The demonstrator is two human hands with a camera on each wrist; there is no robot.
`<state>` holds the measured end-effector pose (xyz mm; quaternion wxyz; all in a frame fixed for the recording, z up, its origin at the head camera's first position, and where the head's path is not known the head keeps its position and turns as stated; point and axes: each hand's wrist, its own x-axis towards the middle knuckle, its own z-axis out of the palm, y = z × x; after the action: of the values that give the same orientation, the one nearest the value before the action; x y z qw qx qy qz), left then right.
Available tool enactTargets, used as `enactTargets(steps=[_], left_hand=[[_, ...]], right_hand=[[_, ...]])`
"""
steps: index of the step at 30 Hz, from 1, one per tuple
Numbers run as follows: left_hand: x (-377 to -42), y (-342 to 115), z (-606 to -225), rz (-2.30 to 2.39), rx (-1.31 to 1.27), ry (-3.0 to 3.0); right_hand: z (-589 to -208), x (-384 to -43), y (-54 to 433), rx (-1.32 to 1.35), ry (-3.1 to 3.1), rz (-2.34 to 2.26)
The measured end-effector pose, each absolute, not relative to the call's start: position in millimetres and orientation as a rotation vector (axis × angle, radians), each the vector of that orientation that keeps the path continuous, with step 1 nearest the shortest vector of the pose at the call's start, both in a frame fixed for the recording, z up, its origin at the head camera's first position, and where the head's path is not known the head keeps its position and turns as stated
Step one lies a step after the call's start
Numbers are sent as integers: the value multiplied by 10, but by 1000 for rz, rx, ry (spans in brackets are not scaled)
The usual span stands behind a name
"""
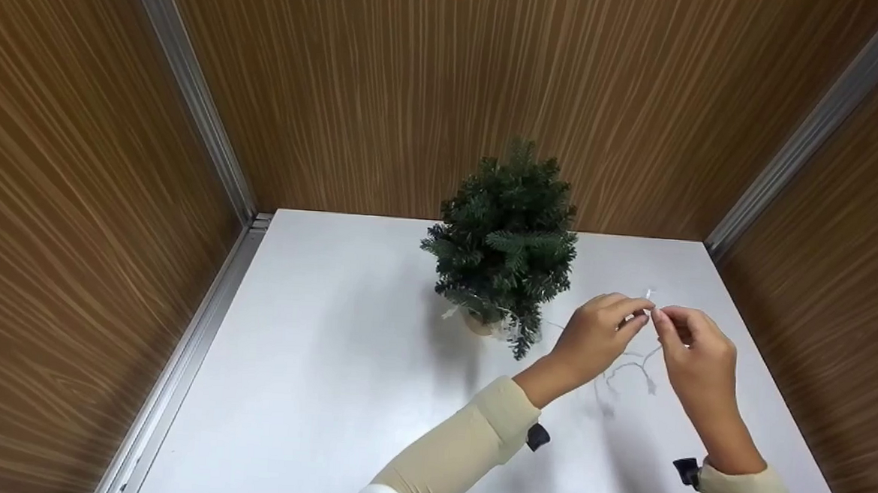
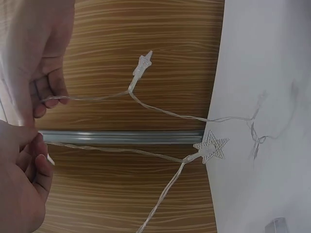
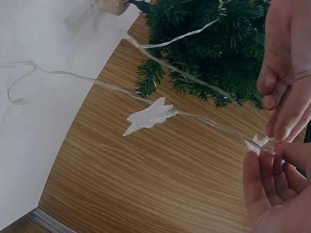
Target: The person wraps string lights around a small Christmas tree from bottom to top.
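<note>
Both hands meet above the right part of the table, in front and to the right of a small artificial Christmas tree [image 1: 511, 231]. Finger and thumb of my left hand [image 1: 598, 331] pinch the clear wire of a star string light [image 2: 121, 150]. Opposite it, my right hand [image 1: 700, 350] pinches the same string close to the left fingertips. One star [image 3: 256, 144] sits right at the fingers, and another star [image 3: 148, 116] hangs along the wire. Lower wire loops dangle toward the table. Part of the string lies around the tree's lower branches; the exact pinch point is partly hidden by fingers.
The white table [image 1: 290, 359] is enclosed by wood-grain panels [image 1: 387, 93] at the back and sides, with metal rails [image 1: 199, 91] in the corners. A clear box-like piece [image 3: 80, 18] lies by the tree's pale base [image 1: 482, 324].
</note>
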<state>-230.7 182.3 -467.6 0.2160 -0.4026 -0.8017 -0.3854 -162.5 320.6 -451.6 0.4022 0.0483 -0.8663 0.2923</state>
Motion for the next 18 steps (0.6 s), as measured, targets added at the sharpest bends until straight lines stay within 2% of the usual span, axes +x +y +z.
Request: enactTargets(steps=[18], left_hand=[[-2474, 1861, -4524, -1296, -1131, -2189]], right_hand=[[-4515, -1548, 3089, 61, -2181, 915]])
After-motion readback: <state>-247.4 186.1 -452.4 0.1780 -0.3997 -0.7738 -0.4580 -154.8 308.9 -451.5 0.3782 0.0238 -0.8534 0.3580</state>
